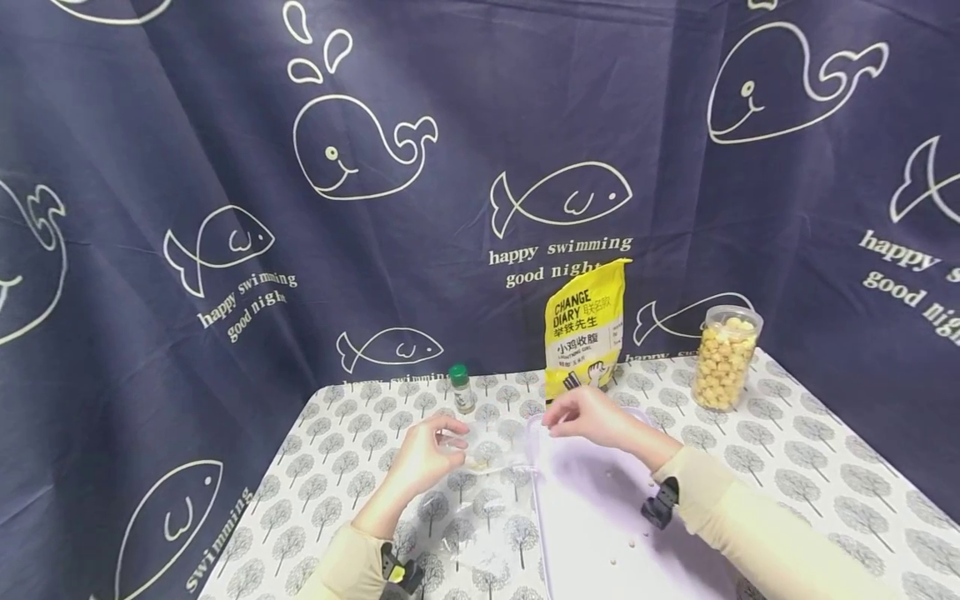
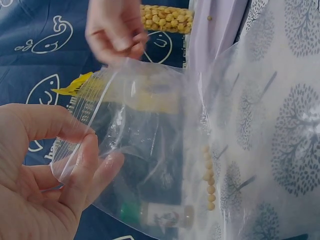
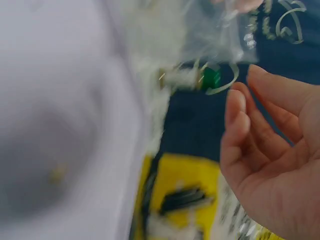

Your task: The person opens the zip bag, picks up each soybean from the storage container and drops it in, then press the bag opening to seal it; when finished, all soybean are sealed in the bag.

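The clear zip bag (image 1: 487,442) is in the middle of the head view, above the counter (image 1: 787,475) with its tree-print cover. In the left wrist view, a short row of small pale yellow balls (image 2: 210,180) lies along the bottom of the bag. The left hand (image 1: 427,450) pinches the bag at its zip strip between thumb and fingers. The right hand (image 1: 588,417) is at the opposite end of this strip, with fingers loosely bent; the right wrist view shows a gap between thumb and fingers and nothing held in it. Whether it touches the bag's corner, I cannot tell.

I judge that the work is partly done: one row of balls is already inside, while several loose balls (image 1: 632,544) lie on the lilac tray (image 1: 555,508), right of the bag, and are probably left to put in. Closing the bag seems also left, but the state of the zip is not clear.

Behind the bag stands a small green-capped bottle (image 1: 462,393); to its right are a yellow pouch (image 1: 588,321) and, farther right, a clear jar (image 1: 725,358) of yellow puffs.
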Tool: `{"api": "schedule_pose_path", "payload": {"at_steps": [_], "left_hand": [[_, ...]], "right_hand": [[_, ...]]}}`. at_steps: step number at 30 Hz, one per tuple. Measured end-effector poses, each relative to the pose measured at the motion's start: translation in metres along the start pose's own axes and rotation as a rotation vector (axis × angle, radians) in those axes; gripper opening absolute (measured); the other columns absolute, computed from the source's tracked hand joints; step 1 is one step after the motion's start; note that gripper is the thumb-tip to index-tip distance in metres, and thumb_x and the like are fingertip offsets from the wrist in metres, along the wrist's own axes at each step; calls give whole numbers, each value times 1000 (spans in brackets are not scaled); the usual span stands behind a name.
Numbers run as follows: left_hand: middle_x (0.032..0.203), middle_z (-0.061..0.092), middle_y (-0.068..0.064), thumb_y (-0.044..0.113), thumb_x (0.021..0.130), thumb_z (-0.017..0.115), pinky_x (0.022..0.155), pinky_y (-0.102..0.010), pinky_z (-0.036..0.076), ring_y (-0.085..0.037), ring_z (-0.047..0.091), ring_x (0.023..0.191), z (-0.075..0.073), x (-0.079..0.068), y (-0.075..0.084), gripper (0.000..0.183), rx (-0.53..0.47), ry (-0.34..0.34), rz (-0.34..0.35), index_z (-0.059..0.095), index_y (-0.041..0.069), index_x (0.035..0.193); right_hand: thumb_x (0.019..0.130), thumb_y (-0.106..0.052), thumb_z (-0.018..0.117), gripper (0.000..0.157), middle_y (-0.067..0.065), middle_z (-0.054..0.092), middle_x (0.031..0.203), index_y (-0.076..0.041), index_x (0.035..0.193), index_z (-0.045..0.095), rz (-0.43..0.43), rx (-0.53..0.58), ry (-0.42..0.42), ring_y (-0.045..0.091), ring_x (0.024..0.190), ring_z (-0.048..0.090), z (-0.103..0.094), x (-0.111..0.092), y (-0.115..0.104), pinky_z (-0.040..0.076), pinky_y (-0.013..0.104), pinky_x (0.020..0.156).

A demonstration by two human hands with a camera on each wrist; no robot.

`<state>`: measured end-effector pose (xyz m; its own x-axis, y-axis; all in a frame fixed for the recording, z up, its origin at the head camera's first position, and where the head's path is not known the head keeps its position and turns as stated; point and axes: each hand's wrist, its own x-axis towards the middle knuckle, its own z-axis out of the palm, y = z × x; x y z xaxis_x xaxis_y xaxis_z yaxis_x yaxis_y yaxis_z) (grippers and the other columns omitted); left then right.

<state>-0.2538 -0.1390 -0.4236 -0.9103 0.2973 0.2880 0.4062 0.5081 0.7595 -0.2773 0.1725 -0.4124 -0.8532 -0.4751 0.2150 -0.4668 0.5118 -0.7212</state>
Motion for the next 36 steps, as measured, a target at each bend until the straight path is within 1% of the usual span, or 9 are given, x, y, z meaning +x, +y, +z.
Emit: {"api": "schedule_pose_path", "payload": {"at_steps": [3, 9, 14, 17, 18, 23, 29, 33, 36], "left_hand": [[109, 71, -12, -5, 69, 67, 68, -27, 59, -20, 74, 87, 0, 0, 0, 36, 5, 4, -7, 73, 4, 103], [109, 71, -12, -4, 70, 68, 68, -27, 59, -20, 74, 87, 0, 0, 0, 35, -4, 0, -16, 72, 4, 105], [110, 71, -12, -5, 71, 68, 68, -27, 60, -22, 74, 88, -2, 0, -2, 36, -12, 0, -11, 72, 0, 106], [110, 71, -12, -5, 71, 67, 69, -27, 59, -22, 74, 89, -2, 0, -4, 37, -15, -5, -9, 71, -2, 108], [110, 71, -12, -5, 70, 67, 69, -27, 59, -22, 74, 89, -3, -1, -4, 38, -16, -5, -7, 71, -3, 108], [111, 70, -12, -6, 69, 67, 69, -27, 59, -22, 74, 89, -2, -1, -5, 37, -22, 0, -10, 72, 1, 106], [112, 70, -12, -5, 70, 67, 69, -28, 59, -21, 74, 89, -2, 0, -4, 37, -12, 3, -5, 72, 1, 106], [110, 71, -11, -5, 70, 67, 70, -28, 59, -21, 74, 89, -2, -1, -3, 37, -6, 0, 2, 71, 0, 106], [108, 71, -11, -4, 70, 67, 71, -28, 59, -21, 73, 88, -2, -1, -2, 37, 1, -1, 2, 71, 0, 106]], "right_hand": [[84, -8, 78, 12, 0, 74, 93, -7, 96, 76, 57, -13, -30, 17, 84, 68, -6, -17, 17, 59, 32, 76], [79, 0, 79, 13, 0, 71, 81, -6, 89, 75, 80, -58, -52, 15, 73, 65, -6, -45, 45, 56, 27, 69], [77, 2, 79, 13, -1, 70, 79, -6, 86, 74, 110, -33, -65, 13, 70, 63, -3, -59, 59, 54, 25, 64], [76, 2, 80, 15, -2, 68, 78, -7, 85, 73, 116, -47, -61, 13, 71, 62, -1, -64, 62, 54, 25, 66], [75, 2, 81, 16, -3, 68, 77, -8, 85, 73, 117, -57, -60, 12, 70, 61, 0, -64, 63, 54, 24, 66], [73, 1, 83, 18, -6, 65, 74, -11, 82, 73, 117, -99, -50, 8, 68, 58, 2, -65, 67, 52, 24, 64], [72, 2, 81, 18, -8, 63, 69, -13, 75, 72, 89, -134, -43, 5, 63, 55, 2, -64, 69, 50, 23, 60], [75, 2, 80, 14, -6, 67, 71, -10, 77, 72, 81, -132, -31, 6, 63, 58, 0, -56, 63, 53, 24, 61], [77, 0, 80, 13, -5, 69, 76, -10, 80, 73, 107, -129, -8, 9, 69, 61, -2, -44, 50, 56, 29, 69]]}}
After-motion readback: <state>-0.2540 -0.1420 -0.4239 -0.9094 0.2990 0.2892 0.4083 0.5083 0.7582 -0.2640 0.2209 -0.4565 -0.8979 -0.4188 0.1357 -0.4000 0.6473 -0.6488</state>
